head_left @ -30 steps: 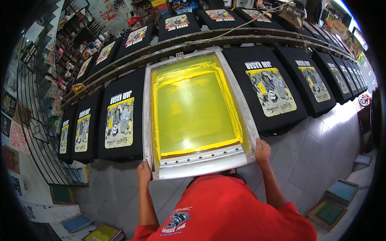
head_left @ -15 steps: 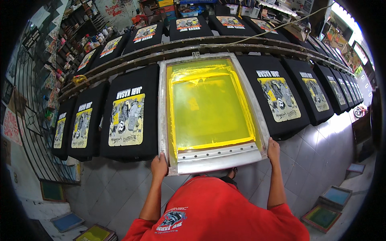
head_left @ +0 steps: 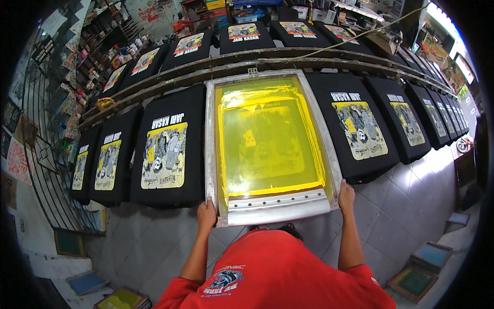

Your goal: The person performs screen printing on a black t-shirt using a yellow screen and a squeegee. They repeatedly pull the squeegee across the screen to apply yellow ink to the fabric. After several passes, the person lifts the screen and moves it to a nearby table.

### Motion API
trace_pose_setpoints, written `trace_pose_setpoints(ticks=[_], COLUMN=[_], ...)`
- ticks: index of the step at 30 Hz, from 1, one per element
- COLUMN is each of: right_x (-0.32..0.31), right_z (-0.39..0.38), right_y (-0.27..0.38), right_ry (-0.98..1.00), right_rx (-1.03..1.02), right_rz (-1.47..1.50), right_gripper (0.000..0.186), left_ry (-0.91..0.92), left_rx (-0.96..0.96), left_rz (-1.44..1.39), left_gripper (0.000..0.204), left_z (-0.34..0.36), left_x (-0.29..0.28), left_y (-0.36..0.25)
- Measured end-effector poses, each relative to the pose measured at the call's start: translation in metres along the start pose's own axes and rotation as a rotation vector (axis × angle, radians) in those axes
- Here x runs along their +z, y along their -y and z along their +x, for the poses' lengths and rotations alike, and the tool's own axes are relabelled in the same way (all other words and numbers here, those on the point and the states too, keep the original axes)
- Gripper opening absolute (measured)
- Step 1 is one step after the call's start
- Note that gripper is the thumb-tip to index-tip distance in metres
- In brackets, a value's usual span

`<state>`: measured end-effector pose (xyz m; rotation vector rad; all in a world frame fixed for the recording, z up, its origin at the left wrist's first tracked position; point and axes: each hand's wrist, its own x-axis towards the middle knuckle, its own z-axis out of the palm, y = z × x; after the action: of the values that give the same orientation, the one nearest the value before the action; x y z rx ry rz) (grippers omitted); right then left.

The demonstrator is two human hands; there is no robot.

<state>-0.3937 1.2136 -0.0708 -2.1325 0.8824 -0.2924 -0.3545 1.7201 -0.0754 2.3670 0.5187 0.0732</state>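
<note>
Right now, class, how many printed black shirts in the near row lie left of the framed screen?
3: the nearest shirt, beside the framed screen; the middle shirt; and the outermost shirt, at the row's left end.

- The left hand (head_left: 207, 215) and right hand (head_left: 347, 197) are partly hidden by the screen frame (head_left: 268, 147).
- The red shirt (head_left: 275, 275) is cut off below.
- Distant shelf items (head_left: 127, 51) cannot be identified.
</note>
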Motion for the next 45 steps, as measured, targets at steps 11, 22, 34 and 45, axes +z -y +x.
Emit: trace_pose_setpoints(ticks=[11, 22, 34, 45], right_x=[-0.048, -0.053, -0.068, -0.03], right_z=[-0.046, -0.044, -0.012, 0.016], right_y=[0.002, 0.037, 0.114, 0.144], right_ry=[0.009, 0.495, 0.647, 0.72], right_rx=[-0.824, -1.038, -0.919, -0.837], right_rz=[-0.079, -0.276, -0.335, -0.544], right_gripper=[0.053, 0.05, 0.04, 0.044], left_ry=[0.187, -0.168, -0.138, 0.644], left_rx=[-0.454, -0.342, -0.215, 0.845], left_rz=[-0.599, -1.045, -0.636, 0.342], left_gripper=[0.054, 0.056, 0.039, 0.025], left_z=[-0.022, -0.022, -0.032, 0.02], left_x=[-0.029, 0.024, 0.008, -0.044], left_y=[0.025, 0.059, 0.028, -0.161])
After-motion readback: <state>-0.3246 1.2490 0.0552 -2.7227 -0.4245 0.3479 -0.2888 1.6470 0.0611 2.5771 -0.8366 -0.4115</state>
